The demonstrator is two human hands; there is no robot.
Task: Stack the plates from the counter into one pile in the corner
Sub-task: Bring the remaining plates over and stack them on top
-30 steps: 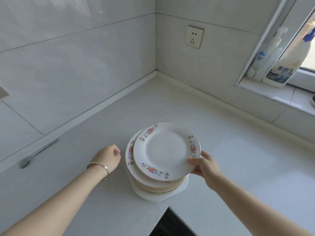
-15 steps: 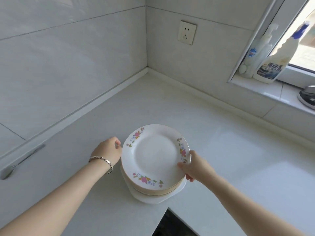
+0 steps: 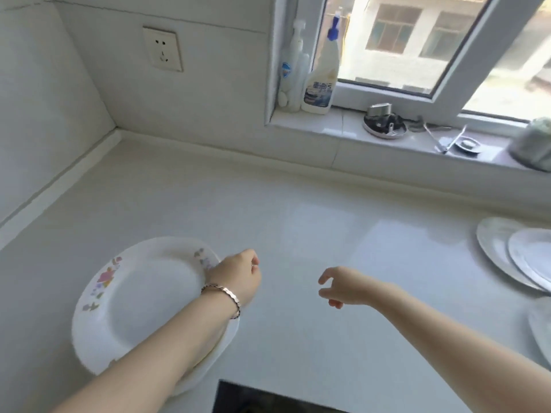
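Observation:
The pile of plates [image 3: 140,296], topped by a white plate with a flowered rim, stands on the white counter [image 3: 298,228] at the lower left. My left forearm crosses over the pile. Just past the pile's right rim, my left hand [image 3: 237,275], a bracelet on its wrist, is curled into a loose fist with nothing in it. My right hand [image 3: 343,286] hovers over bare counter to the right, fingers apart and empty. More plates [image 3: 504,251] lie overlapping at the right edge, and another plate [image 3: 541,326] shows below them.
A wall socket [image 3: 163,49] sits above the corner. On the window sill [image 3: 328,126] stand two cleaning bottles [image 3: 322,73], a small round dish of metal parts [image 3: 384,122] and other small items. A dark hob edge [image 3: 268,397] lies at the bottom.
My right hand has let go of the flowered plate, which now rests on the pile, and moved right. My view has swung right, bringing in the window and more plates.

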